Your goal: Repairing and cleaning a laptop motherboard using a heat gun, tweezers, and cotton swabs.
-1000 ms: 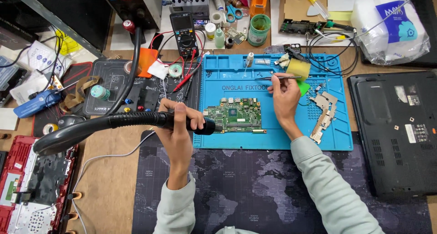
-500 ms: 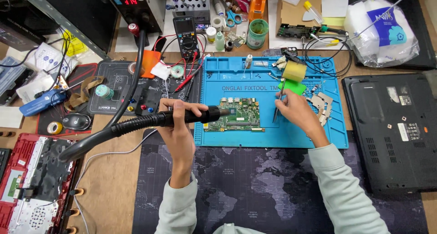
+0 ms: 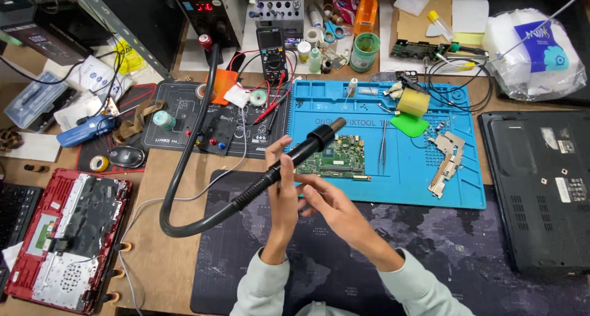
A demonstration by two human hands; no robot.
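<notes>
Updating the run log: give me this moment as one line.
left hand: holds hot-air wand | right hand: on wand handle | tip: above circuit board | tweezers: on blue mat

Bright, even overhead light fills the bench; shadows are soft and short. Glare glints on the plastic bag (image 3: 533, 52) above the black laptop (image 3: 539, 190). Edges bow slightly; focus stays sharp.

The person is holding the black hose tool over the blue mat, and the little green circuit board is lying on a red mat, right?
Not quite. In the head view the green circuit board lies on the blue mat, not a red one. The left hand does hold the black hose tool above it.
</notes>
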